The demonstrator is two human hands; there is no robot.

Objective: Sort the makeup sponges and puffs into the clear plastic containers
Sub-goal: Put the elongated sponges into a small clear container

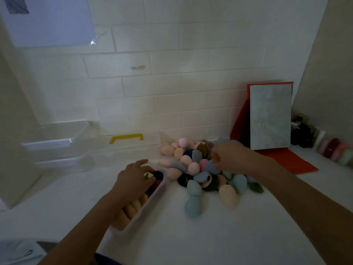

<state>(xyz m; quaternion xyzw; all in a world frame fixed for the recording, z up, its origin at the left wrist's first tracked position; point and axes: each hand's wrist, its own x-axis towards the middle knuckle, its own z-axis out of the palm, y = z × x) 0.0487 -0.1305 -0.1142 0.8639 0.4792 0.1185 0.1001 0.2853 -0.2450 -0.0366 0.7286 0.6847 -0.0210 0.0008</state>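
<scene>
A white surface [210, 236] runs up to a white wall of painted brick [172, 83] in dim light, with a pale sheet of paper [47, 22] fixed high on the left. In the middle of the surface lies a heap of egg-shaped makeup sponges and round puffs [193, 168] in pink, peach, blue-grey, teal, green and black. Just left of the heap stands a narrow clear plastic container [152, 197], set at a slant. It holds a row of yellow and orange sponges [131, 207], with a red one further along.

The left hand [131, 180] rests over the container's far end, its fingers loosely curled about a dark blue puff [159, 175]; whether they grip it cannot be told. The right hand [236, 155] reaches over the heap, its fingers curled down and pinching a blue-grey sponge [209, 168].

Against the wall at the left sit stacked clear plastic tubs [57, 142] and a clear box with a yellow handle [126, 138]. At the right a grey marbled board [270, 115] leans in an open red folder [298, 161], beside a row of small blurred items [328, 148].
</scene>
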